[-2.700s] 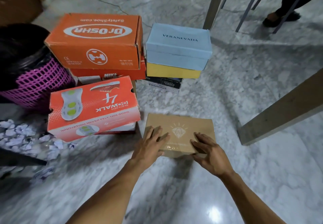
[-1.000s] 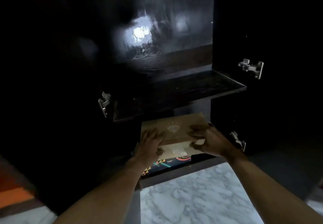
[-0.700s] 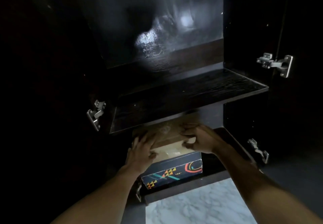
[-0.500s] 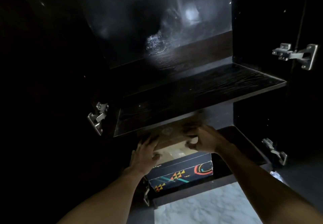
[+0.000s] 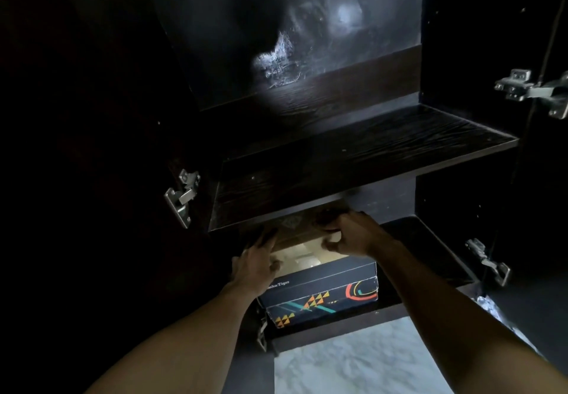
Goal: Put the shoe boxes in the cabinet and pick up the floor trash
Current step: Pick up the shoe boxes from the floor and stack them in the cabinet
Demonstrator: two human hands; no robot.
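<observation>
Your left hand (image 5: 255, 266) and right hand (image 5: 349, 236) grasp the brown shoe box (image 5: 296, 230) by its near end (atop the Onitsuka Tiger box (image 5: 322, 293)); push straight inward.

Scene very dim; cabinet (image 5: 368, 153) interior near black. Glare patch on back panel (image 5: 307, 40) at 12 o'clock. Brightest area: marble floor (image 5: 353, 360) at 6 o'clock. Wide-angle distortion at edges.
</observation>
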